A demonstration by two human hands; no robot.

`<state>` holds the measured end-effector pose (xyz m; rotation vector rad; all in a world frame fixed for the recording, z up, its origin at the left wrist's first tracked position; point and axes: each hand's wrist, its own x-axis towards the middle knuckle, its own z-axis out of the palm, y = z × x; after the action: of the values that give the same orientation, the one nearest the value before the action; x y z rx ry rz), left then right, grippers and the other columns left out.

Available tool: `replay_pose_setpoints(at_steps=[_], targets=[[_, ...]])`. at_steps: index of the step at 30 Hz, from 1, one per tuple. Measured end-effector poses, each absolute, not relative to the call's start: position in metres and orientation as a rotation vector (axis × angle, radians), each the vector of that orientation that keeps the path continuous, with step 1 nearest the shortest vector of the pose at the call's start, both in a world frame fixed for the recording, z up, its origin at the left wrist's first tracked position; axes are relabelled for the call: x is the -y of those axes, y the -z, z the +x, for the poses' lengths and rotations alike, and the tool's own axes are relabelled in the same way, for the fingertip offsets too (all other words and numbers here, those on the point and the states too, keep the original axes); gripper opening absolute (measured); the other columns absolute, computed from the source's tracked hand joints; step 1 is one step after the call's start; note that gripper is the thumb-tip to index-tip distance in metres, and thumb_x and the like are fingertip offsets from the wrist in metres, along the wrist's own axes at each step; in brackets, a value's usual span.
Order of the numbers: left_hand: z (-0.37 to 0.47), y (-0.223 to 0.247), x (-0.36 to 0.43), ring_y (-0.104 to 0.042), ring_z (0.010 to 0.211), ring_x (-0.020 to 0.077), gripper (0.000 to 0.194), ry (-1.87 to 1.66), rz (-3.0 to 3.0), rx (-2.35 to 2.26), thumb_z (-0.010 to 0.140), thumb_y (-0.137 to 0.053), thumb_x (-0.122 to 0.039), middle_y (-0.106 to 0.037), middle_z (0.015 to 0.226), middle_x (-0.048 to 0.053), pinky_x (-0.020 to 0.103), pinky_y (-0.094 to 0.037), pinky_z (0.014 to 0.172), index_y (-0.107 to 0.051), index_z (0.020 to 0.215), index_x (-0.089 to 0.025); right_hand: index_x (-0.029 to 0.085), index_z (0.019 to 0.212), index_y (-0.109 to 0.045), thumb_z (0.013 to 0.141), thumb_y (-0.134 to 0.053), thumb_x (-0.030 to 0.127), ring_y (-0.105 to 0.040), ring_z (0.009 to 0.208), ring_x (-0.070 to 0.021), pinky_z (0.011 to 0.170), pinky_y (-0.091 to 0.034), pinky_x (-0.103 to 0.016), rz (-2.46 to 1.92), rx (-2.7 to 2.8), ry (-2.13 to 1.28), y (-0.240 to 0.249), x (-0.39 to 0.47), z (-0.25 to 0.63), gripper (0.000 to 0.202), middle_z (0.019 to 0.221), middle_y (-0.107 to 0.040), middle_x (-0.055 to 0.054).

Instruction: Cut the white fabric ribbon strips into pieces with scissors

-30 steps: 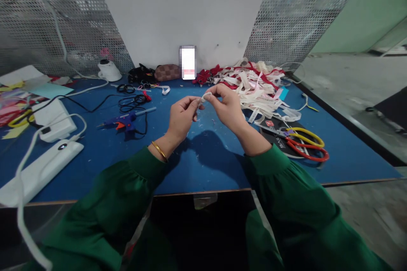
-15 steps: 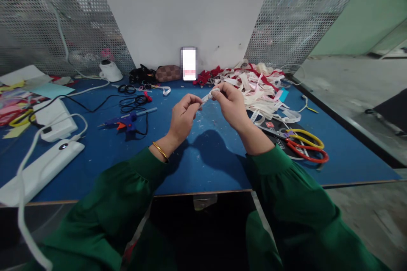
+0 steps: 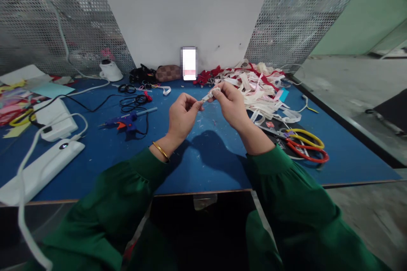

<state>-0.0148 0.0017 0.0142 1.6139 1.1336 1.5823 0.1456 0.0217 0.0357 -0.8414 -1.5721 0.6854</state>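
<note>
Above the middle of the blue table, a small crumpled strip of white ribbon (image 3: 208,95) is stretched between my two hands. My left hand (image 3: 184,114) pinches its lower left end between thumb and forefinger. Its upper right, bunched part is pinched by my right hand (image 3: 231,103), whose fingers partly cover it. Right behind my right hand lies a heap of white, pink and red ribbon strips (image 3: 259,89). Scissors (image 3: 294,140) with yellow and red handles rest to the right on a black printed sheet (image 3: 286,148). A blue glue gun (image 3: 124,122) lies left of my left hand.
A lit phone (image 3: 189,64) leans on the white panel at the back. Next to it are a checked pouch (image 3: 168,73) and black cords (image 3: 135,102). A white power strip (image 3: 44,169) with cables lies front left. Coloured papers (image 3: 22,93) and a white mug-like object (image 3: 110,70) stand farther left.
My left hand has tilted slightly and shifted its thumb along the ribbon. My right hand has barely moved and keeps its pinch.
</note>
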Motion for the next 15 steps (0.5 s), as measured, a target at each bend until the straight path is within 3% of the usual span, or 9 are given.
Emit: replay_pose_setpoints(at_steps=[6,15], targets=[[-0.0149,-0.0133,-0.0039,-0.07,0.069,0.0151,0.013,-1.578,1.553,-1.093,0.082,-0.077,-0.025,-0.072,0.073,0.0,0.027,-0.052,0.066,-0.068,0.091,-0.021,0.023,0.084,-0.055,0.094,-0.057,0.031,-0.062,0.072,-0.0143,0.075,-0.047,-0.033,-0.815,1.578,-0.693,-0.0367,-0.0205,0.1456,0.013,0.072,-0.064,0.002],[-0.0131,-0.0195,-0.0007,-0.064,0.062,0.0124,0.011,-1.553,1.463,-1.145,0.078,-0.078,-0.026,-0.071,0.066,0.001,0.026,-0.049,0.063,-0.071,0.074,-0.018,0.024,0.084,-0.055,0.093,-0.057,0.027,-0.059,0.068,-0.0145,0.072,-0.046,-0.033,-0.822,1.571,-0.699,-0.0373,-0.0192,0.1438,0.01,0.069,-0.062,0.002]])
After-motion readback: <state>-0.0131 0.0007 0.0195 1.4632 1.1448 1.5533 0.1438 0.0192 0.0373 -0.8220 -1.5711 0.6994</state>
